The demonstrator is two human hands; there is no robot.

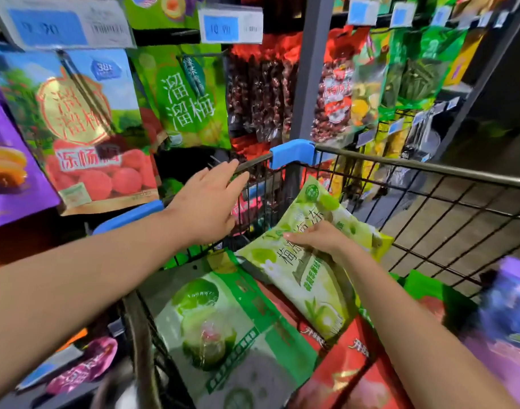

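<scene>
Shop aisle, dim light. Grey upright post (308,69) of dark metal shelving is the landmark. Left of the post: hanging snack bags on pegs, dark red packs (258,93) nearest, then a green bag (188,95), a red-and-blue bag (75,128), a purple bag (10,178) farthest. Blue-and-white price tags (229,26) above left. Right of the post: more hanging packs (421,72), blurred. Below right: grey tiled floor (486,199), dark beyond.
</scene>
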